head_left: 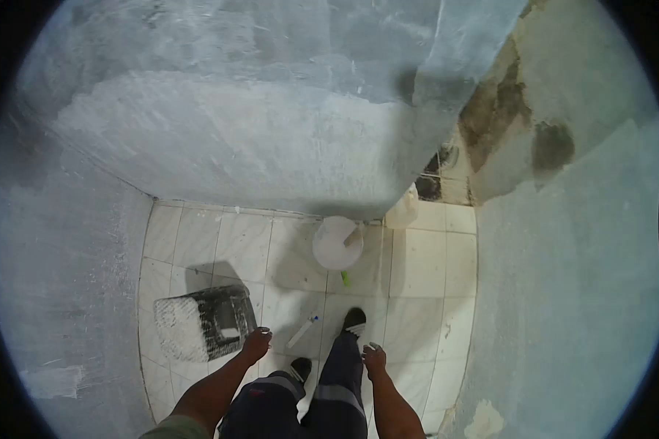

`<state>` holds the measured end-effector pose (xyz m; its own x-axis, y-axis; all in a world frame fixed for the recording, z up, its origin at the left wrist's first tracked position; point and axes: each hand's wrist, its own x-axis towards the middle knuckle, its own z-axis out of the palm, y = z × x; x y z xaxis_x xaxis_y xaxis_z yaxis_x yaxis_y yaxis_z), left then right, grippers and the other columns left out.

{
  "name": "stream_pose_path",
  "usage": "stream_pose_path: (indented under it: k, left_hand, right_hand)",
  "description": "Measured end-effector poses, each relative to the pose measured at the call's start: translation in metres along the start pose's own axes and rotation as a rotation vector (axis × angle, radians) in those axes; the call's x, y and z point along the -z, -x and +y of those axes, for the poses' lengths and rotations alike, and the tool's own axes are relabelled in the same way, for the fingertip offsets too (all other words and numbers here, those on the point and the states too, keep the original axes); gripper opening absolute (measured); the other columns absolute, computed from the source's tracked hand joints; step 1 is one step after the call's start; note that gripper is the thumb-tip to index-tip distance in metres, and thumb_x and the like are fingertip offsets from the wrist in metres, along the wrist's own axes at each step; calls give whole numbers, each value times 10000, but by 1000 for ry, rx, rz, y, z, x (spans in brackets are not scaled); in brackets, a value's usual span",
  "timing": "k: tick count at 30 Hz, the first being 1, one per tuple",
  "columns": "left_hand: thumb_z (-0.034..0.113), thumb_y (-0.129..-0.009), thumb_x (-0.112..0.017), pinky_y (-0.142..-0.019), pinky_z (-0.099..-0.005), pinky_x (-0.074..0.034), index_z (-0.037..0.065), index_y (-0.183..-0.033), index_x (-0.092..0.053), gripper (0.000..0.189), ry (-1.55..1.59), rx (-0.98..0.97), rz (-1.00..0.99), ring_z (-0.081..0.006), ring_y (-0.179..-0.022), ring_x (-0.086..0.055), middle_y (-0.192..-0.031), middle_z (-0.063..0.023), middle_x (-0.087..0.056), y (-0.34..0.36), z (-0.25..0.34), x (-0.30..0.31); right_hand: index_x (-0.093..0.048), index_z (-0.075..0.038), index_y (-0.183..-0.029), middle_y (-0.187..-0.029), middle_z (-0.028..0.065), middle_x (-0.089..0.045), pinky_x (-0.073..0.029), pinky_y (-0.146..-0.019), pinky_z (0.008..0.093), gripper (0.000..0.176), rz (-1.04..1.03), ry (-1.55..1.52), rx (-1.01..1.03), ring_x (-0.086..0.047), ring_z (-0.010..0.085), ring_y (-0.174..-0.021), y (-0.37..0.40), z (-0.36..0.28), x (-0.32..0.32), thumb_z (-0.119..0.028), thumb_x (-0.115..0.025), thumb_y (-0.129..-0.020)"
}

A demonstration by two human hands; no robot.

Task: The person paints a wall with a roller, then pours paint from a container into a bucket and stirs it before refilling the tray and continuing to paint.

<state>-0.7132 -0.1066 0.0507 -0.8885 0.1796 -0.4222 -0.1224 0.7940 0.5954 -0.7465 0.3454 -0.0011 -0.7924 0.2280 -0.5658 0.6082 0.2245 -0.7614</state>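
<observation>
My left hand (257, 344) is beside the right edge of a black crate (228, 322) with a white-crusted top; its fingers are curled, and whether it touches the crate I cannot tell. My right hand (374, 358) hangs beside my right leg, fingers bent, too small to tell if it holds anything. Between the hands, a white strip-like tool (299, 334) with a blue end lies on the floor. Farther forward stands a round white bucket (333, 249) with a brownish piece in it and a green item (345, 279) beside its base.
Grey-white plastered walls (227, 139) surround the tiled floor (417, 267). A pale translucent container (403, 210) stands at the wall corner. Dark patches (553, 146) mark the right wall. My shoes (354, 320) are on the tiles near the strip-like tool.
</observation>
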Motion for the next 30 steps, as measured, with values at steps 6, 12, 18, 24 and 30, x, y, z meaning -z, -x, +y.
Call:
stream_pose_path:
  k: [6, 12, 18, 24, 30]
  left_hand:
    - [76, -840, -673, -772, -401, -556, 33, -1190, -602, 359, 345, 332, 191, -284, -943, -671, -1043, -185, -657, -166, 27, 32]
    - [305, -898, -688, -874, -416, -492, 112, -1362, -454, 554, 776, 834, 88, -256, -1074, -602, -1166, -132, -619, -349, 69, 73]
    - [388, -879, -713, -987, -492, -419, 216, -1493, -268, 778, 943, 913, 17, -328, -1308, -433, -1440, -127, -433, -427, 36, 54]
    - [201, -921, -656, -967, -484, -479, 259, -1526, -215, 752, 1060, 814, -206, -296, -1201, -535, -1452, -101, -436, -454, -7, 52]
    - [69, -913, -575, -919, -411, -541, 270, -1553, -183, 777, 915, 725, -353, -276, -1080, -601, -1410, -110, -476, -464, 2, 55]
  right_hand:
    - [-655, -36, -958, -894, 175, -671, -506, -704, 410, 315, -224, 622, 458, -633, 315, -768, -169, -96, -33, -342, -578, -963]
    - [-315, -76, -1493, -1370, 240, -500, -456, -983, 438, 850, -289, -14, -141, -526, 336, -1234, -305, -168, -94, -443, -732, -849]
    - [-249, 39, -1498, -1407, 279, -454, -379, -1086, 408, 1094, -272, -6, 72, -460, 352, -1313, -373, -217, -123, -454, -844, -723]
    - [-234, -90, -1537, -1416, 195, -469, -537, -890, 398, 1030, -469, -249, -240, -536, 312, -1228, -363, -213, -121, -293, -850, -737]
    - [-268, -123, -1532, -1374, 162, -517, -570, -794, 402, 926, -422, -434, -221, -584, 297, -1163, -338, -187, -120, -188, -797, -775]
